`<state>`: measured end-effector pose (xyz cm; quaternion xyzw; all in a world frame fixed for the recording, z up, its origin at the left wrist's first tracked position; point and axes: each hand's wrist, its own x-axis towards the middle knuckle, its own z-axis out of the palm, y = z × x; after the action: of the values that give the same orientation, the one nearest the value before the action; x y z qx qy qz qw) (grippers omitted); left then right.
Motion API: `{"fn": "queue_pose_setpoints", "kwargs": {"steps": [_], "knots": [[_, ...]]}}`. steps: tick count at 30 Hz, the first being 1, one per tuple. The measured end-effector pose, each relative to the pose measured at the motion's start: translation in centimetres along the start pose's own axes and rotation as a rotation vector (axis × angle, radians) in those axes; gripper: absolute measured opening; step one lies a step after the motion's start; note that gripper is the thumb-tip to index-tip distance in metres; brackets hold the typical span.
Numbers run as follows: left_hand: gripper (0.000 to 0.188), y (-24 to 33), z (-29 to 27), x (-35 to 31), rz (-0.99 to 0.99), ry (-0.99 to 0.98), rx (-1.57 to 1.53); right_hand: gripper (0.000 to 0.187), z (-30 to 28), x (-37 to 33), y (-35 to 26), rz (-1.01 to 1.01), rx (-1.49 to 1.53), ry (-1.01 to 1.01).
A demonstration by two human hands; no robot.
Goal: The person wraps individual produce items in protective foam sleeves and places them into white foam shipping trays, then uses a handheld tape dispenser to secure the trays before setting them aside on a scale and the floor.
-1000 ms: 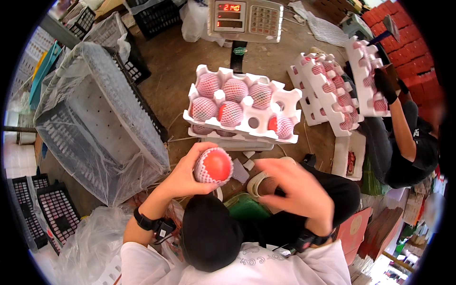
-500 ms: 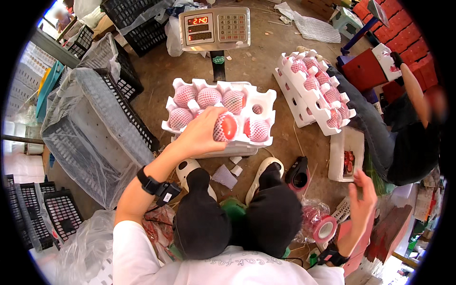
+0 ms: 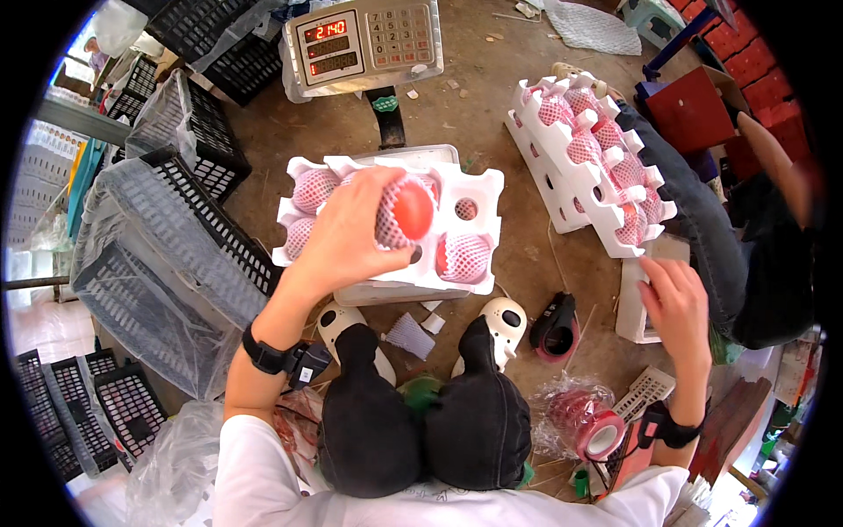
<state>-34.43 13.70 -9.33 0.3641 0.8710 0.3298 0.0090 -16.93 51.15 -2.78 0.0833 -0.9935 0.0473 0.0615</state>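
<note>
My left hand (image 3: 347, 233) is closed round a red round fruit (image 3: 411, 209) in a pink foam net, lifted over a white foam tray (image 3: 486, 191). More netted fruits, including one at the near right (image 3: 465, 257), sit in the tray's cups; a cup at its far right has no fruit in it. Beneath the tray is the platform of an electronic scale, with a lit display (image 3: 332, 48). My right hand (image 3: 678, 303) hovers at the right beside a white foam box (image 3: 632, 303). Its fingers are loosely bent, with nothing visible in them.
Stacked foam trays of netted fruit (image 3: 606, 167) stand at the right, beside another person's leg (image 3: 694, 228). A plastic-lined black crate (image 3: 167, 263) is at the left. By my feet lie a tape dispenser (image 3: 555, 329) and a roll of red tape (image 3: 604, 436).
My left hand has raised the fruit slightly up and left, nearer the view. My right hand has moved up toward the foam box, its fingers closer together. The whole view has shifted a little.
</note>
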Motion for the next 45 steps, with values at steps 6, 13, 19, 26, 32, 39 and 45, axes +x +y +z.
{"fn": "queue_pose_setpoints", "kwargs": {"steps": [6, 13, 19, 26, 32, 39, 45], "knots": [[0.076, -0.4, -2.2, -0.7, -0.082, 0.122, 0.080, 0.035, 6.4, 3.3, -5.7, -0.248, 0.221, 0.054], [0.074, -1.9, -3.7, -9.1, -0.376, 0.197, -0.067, 0.036, 12.5, 2.6, -10.0, -0.186, 0.472, 0.025], [0.077, -1.1, -2.4, -9.6, -0.380, 0.033, -0.200, 0.035, 14.2, 2.0, -11.1, -0.155, 0.505, 0.023], [0.073, 0.0, 5.7, 4.5, 0.229, -0.075, 0.130, 0.035, 13.3, 1.2, -11.3, -0.114, 0.468, 0.087], [0.067, -0.9, 10.4, 8.0, 0.263, -0.290, 0.370, 0.033, 13.6, -0.3, -10.4, -0.002, 0.504, 0.066], [0.057, -0.1, 9.3, 9.8, 0.242, -0.478, 0.463, 0.031, 14.6, 0.5, -10.1, -0.049, 0.492, 0.003], [0.042, -0.9, 2.2, 1.2, 0.252, 0.182, 0.062, 0.028, 14.4, -2.7, -7.8, 0.135, 0.510, 0.035]]}}
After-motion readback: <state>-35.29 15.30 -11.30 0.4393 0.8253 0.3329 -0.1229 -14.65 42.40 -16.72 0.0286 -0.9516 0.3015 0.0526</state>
